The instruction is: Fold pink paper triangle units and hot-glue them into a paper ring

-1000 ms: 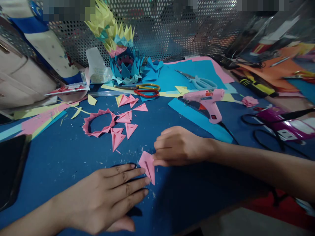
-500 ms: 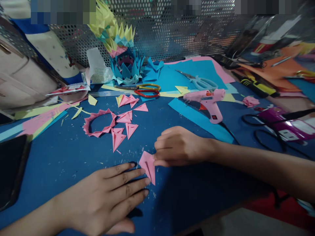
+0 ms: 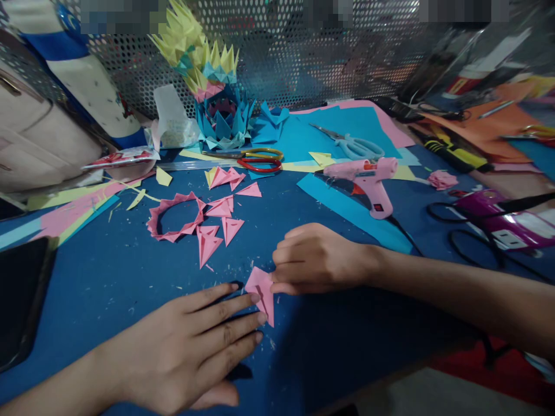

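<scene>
A small piece of folded pink paper (image 3: 262,289) lies on the blue tabletop between my hands. My left hand (image 3: 186,341) is flat with its fingers stretched out, two fingertips resting on the paper's left edge. My right hand (image 3: 318,260) is closed, with its fingers curled and its thumb and forefinger at the paper's right edge. Just beyond, several folded pink paper triangles (image 3: 208,244) lie loose. Beside them is a ring of joined pink paper pieces (image 3: 173,236).
A pink glue gun (image 3: 375,188) lies on a blue paper strip, with light-blue scissors (image 3: 358,147) and red-and-yellow-handled scissors (image 3: 262,162) behind. A paper model with blue and yellow points (image 3: 225,124) stands at the back. A dark phone (image 3: 21,294) lies at left.
My left fingertips have slid very slightly right over the pink paper. My right hand has stayed almost still at its edge.
</scene>
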{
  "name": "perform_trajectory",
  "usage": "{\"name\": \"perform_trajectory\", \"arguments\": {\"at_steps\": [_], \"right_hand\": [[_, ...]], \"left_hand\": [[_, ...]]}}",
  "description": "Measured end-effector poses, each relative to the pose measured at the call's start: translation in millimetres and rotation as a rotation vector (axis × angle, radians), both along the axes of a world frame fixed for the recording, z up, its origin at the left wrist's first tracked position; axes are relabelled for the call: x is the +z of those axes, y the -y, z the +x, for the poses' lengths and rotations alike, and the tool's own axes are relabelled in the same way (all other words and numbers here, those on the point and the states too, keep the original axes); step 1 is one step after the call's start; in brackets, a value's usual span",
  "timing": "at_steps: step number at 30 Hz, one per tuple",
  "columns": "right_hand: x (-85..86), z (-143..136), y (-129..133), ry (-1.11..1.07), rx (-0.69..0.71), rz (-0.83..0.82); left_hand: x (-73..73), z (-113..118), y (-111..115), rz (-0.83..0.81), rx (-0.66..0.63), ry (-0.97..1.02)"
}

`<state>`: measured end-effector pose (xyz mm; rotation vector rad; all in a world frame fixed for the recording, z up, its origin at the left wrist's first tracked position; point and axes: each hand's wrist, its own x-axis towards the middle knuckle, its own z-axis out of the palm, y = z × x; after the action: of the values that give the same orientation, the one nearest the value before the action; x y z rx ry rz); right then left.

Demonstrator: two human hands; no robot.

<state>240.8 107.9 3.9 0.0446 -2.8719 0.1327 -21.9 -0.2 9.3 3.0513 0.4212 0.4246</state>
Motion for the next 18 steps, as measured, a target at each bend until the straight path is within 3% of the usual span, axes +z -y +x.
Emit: {"name": "perform_trajectory", "arguments": {"at_steps": [7,14,18], "right_hand": [[-1.4,-0.1,-0.9,-0.051,0.01,-0.019],[-0.2,0.3,-0.3,-0.032,-0.007,-0.015],[0.8,-0.1,-0.1,-0.018,-0.011,-0.011]], "left_hand": [[-12.8,-3.4,7.6,-0.012,0.06,0.079],[2.9,0.6,-1.7,0.014,0.0,0.012],[4.8,2.3,-2.6,-0.011,0.005,0.0]]}}
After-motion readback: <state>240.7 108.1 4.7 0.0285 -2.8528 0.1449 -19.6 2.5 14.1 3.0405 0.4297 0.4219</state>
